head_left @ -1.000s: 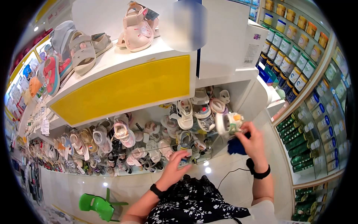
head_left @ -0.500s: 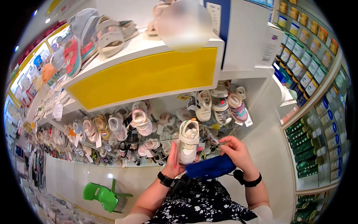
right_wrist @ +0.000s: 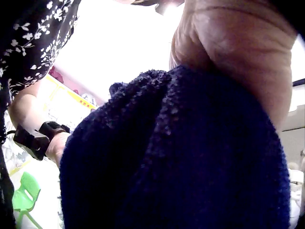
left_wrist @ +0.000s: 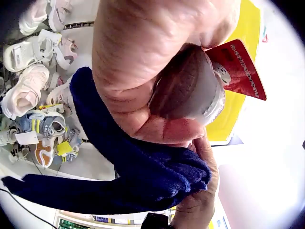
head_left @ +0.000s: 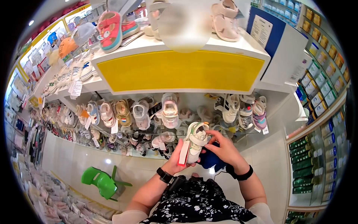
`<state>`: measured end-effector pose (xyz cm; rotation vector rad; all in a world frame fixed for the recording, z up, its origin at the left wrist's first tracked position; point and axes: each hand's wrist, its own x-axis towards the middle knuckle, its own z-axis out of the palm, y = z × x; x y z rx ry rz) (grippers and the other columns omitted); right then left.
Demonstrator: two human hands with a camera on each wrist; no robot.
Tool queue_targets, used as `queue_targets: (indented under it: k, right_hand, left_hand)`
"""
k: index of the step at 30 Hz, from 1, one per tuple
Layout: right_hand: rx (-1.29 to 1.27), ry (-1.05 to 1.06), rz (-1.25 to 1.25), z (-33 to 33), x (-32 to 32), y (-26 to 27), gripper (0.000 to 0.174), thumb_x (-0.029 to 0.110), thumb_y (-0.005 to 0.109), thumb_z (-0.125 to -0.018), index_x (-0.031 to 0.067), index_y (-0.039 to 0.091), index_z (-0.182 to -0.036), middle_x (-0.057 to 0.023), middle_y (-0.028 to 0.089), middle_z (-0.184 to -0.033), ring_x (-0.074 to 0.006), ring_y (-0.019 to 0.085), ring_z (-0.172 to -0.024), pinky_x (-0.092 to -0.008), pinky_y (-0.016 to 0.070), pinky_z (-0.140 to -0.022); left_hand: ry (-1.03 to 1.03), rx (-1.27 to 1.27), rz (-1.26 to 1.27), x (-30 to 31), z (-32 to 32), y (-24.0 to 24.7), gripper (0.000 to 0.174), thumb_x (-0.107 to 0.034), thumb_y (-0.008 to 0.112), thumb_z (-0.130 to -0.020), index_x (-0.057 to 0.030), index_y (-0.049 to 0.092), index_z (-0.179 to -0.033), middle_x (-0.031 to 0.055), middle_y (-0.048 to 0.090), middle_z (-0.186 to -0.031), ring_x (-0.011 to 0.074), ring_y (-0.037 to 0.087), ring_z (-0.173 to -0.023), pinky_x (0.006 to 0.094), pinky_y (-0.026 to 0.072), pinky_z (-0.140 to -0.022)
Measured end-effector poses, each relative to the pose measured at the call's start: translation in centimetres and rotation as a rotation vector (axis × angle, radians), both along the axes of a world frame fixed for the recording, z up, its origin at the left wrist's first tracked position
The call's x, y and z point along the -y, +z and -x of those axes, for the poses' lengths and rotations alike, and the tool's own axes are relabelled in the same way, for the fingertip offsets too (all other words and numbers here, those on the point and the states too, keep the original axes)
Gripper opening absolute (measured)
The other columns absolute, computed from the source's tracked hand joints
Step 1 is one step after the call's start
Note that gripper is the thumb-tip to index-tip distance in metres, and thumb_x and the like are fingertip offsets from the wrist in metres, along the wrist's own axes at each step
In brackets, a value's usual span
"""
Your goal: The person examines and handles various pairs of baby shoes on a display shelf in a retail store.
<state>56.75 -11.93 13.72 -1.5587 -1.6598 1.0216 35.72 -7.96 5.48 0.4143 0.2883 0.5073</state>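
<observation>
My left hand [head_left: 174, 160] holds a small white child's shoe [head_left: 195, 140] from below, its toe toward me. The shoe has a strap and green and orange trim. A red-and-white price tag [head_left: 183, 153] hangs beside it. Seen from the left wrist, fingers curl round the shoe's sole [left_wrist: 188, 93]. My right hand [head_left: 225, 149] has thumb and forefinger at the shoe's strap side. From that same hand hangs a dark blue cloth [head_left: 212, 158], bunched in its lower fingers. The cloth [right_wrist: 176, 152] fills most of the right wrist view and hides the fingertips there.
Ahead stands a white display unit with a yellow panel [head_left: 179, 71], more shoes on top and on glass shelves below. A green chair [head_left: 102, 181] stands on the floor at left. Shelves of cans [head_left: 317, 100] line the right side.
The shoe went from my right hand into my left, then tilted slightly. My right hand moved in to the shoe with the blue cloth. The head view shifted left.
</observation>
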Motion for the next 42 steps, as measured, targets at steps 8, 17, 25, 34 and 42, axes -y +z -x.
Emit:
queue_targets:
  k: [8, 17, 25, 34, 42]
  right_hand:
    - [-0.160, -0.293, -0.112, -2.8, -1.9, -0.5, 0.040, 0.014, 0.064, -0.088, 0.0081, 0.054, -0.126, -0.0034, 0.062, -0.078, -0.0106, 0.056, -0.073, -0.0266, 0.0458, -0.067]
    - [0.280, -0.617, -0.163, -19.0, -9.0, 4.3, 0.042, 0.015, 0.062, -0.087, 0.0007, 0.053, -0.126, -0.0101, 0.065, -0.085, -0.0181, 0.060, -0.074, -0.0319, 0.0483, -0.068]
    - [0.565, -0.418, -0.315, -27.3, -17.1, -1.3, 0.038, 0.021, 0.055, -0.091, 0.0019, 0.058, -0.123, -0.0177, 0.057, -0.130, -0.0338, 0.049, -0.123, -0.0384, 0.0373, -0.103]
    - [0.674, -0.290, -0.244, -28.0, -16.7, -1.2, 0.039, 0.018, 0.059, -0.088, 0.0001, 0.057, -0.123, -0.0171, 0.057, -0.130, -0.0302, 0.051, -0.120, -0.0360, 0.0396, -0.101]
    - [0.139, -0.419, -0.283, -22.7, -13.4, 2.1, 0.038, 0.014, 0.063, -0.086, -0.0036, 0.057, -0.119, -0.0136, 0.062, -0.118, -0.0279, 0.057, -0.107, -0.0354, 0.0436, -0.093]
  left_hand:
    - [-0.024, -0.045, 0.011, -1.1, 2.8, -1.4, 0.079, -0.069, 0.017, -0.094, -0.0098, 0.037, -0.142, 0.0223, 0.058, -0.121, 0.0294, 0.066, -0.082, 0.0324, 0.0499, -0.053]
    - [-0.030, -0.073, -0.033, -1.2, 4.4, -1.6, 0.074, -0.065, 0.022, -0.096, -0.0084, 0.040, -0.140, 0.0170, 0.061, -0.118, 0.0221, 0.066, -0.083, 0.0298, 0.0514, -0.057]
    - [-0.016, -0.153, -0.158, -1.2, 5.4, -1.9, 0.072, -0.062, 0.019, -0.098, -0.0080, 0.036, -0.142, 0.0198, 0.058, -0.120, 0.0242, 0.065, -0.086, 0.0290, 0.0524, -0.058]
    - [0.035, -0.166, -0.094, -0.9, 5.4, -2.9, 0.070, -0.061, 0.020, -0.098, -0.0089, 0.034, -0.142, 0.0194, 0.059, -0.121, 0.0250, 0.066, -0.085, 0.0293, 0.0535, -0.058]
    - [0.005, -0.178, -0.110, -0.5, 4.7, -3.6, 0.069, -0.061, 0.022, -0.098, -0.0090, 0.038, -0.140, 0.0175, 0.060, -0.120, 0.0242, 0.067, -0.085, 0.0295, 0.0550, -0.060]
